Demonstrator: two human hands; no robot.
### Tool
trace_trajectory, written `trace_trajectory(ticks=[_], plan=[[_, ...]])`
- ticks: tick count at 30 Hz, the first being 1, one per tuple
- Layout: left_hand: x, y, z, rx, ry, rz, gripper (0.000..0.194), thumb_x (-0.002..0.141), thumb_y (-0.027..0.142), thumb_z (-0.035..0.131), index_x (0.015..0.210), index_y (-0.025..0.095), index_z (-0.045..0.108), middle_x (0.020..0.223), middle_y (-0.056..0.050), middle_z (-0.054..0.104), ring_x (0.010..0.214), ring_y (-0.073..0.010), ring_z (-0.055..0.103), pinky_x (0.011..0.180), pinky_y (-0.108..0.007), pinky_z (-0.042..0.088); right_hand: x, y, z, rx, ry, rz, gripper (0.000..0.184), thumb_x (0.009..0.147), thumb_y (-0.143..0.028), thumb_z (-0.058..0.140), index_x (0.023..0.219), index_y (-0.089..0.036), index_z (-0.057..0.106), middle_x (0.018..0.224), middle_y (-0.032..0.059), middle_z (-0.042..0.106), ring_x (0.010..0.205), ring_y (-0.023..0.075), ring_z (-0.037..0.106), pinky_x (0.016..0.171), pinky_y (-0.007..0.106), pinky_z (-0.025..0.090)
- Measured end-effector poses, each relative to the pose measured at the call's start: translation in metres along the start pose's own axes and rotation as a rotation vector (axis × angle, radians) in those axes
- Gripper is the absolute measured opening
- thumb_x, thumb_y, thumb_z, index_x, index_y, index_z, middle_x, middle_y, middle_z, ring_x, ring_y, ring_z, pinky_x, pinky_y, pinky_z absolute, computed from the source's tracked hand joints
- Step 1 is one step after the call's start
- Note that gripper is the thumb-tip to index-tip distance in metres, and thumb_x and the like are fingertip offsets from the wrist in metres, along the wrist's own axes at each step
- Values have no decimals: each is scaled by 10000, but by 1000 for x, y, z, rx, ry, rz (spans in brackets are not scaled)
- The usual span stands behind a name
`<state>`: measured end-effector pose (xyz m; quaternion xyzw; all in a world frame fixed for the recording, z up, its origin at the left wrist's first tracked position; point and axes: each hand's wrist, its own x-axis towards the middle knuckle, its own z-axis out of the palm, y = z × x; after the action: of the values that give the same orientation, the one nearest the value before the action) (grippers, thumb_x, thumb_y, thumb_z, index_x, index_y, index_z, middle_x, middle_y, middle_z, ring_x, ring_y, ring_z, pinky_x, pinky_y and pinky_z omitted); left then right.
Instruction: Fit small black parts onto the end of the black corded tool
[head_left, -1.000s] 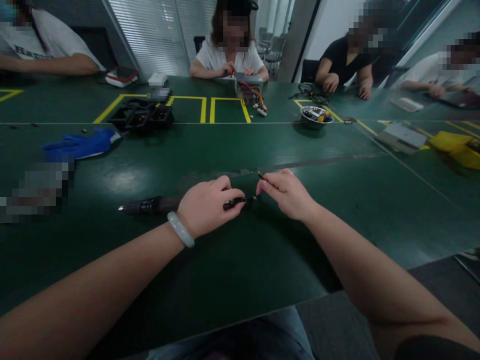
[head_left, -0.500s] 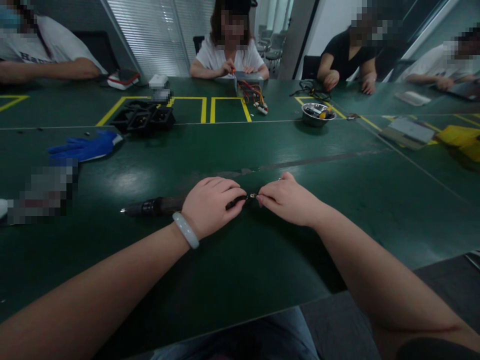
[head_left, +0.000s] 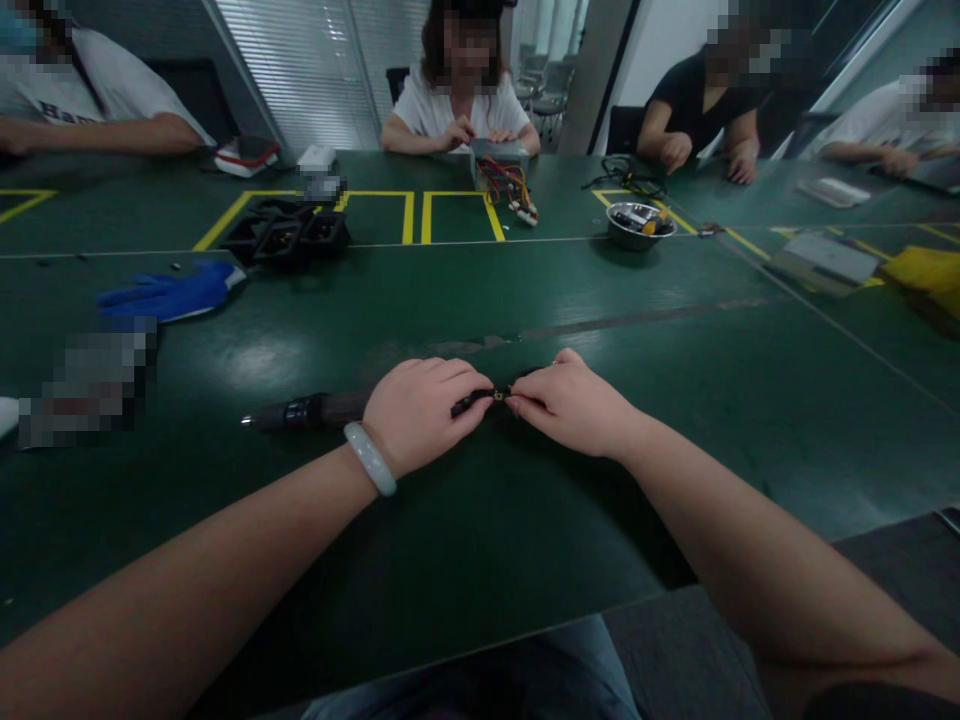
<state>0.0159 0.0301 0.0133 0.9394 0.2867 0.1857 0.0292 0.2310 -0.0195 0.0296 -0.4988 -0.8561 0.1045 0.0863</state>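
Observation:
Low over the table, my left hand (head_left: 427,415) is closed on a small black part (head_left: 471,403), its kind too small to tell. Facing it, my right hand (head_left: 574,405) pinches a small dark piece with a brassy metal tip (head_left: 500,397). The two pieces meet, or nearly meet, between my fingertips; whether they are joined I cannot tell. Behind my left wrist lies a black pen-shaped electric screwdriver (head_left: 300,412), its silver tip pointing left and its other end hidden by the hand.
To the left lies a blue glove (head_left: 172,292), with a black sectioned tray (head_left: 285,235) beyond. A metal bowl of small parts (head_left: 640,228) stands back right. Across the green table (head_left: 420,560) a person handles a metal box with coloured wires (head_left: 499,165). Other people sit alongside.
My right hand has come down and slightly left, bringing its metal-tipped piece level with the black part in my left hand. The left hand has barely shifted.

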Motion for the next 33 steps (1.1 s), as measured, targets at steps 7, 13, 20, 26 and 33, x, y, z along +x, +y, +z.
trace_trajectory(ticks=[7,13,20,26,33], plan=[[0,-1,-1,-5,-9,9,285,927,375,447,1035,222,662,1036,-44,677,899,-199,611,768,-346,446,0,0,0,27,0,5,367,990,-360,349,799,-188,612,750,-2,645,679,139,528,778,328,231],[0,-1,1,7,3,7,276,918,365,459,1033,219,663,1040,-53,671,899,-204,610,779,-355,456,2,0,3,40,17,22,377,999,-354,333,804,-194,613,773,-4,659,705,140,547,778,326,234],[0,0,1,14,1,19,271,917,353,462,1038,212,660,1035,-57,669,906,-208,611,774,-355,459,4,-5,11,-16,50,36,357,994,-349,354,804,-188,609,766,5,661,705,146,546,779,327,233],[1,-2,-1,4,12,3,272,913,366,469,1020,217,670,1010,-46,679,893,-192,623,773,-341,465,5,-2,13,101,70,85,344,996,-346,359,834,-210,631,784,-17,666,734,140,564,793,318,238],[0,-4,-1,12,3,-12,267,911,374,479,1023,216,664,1016,-40,676,891,-192,626,764,-338,471,5,0,15,138,93,101,363,997,-374,351,827,-214,629,749,-30,650,681,126,543,807,318,255]])
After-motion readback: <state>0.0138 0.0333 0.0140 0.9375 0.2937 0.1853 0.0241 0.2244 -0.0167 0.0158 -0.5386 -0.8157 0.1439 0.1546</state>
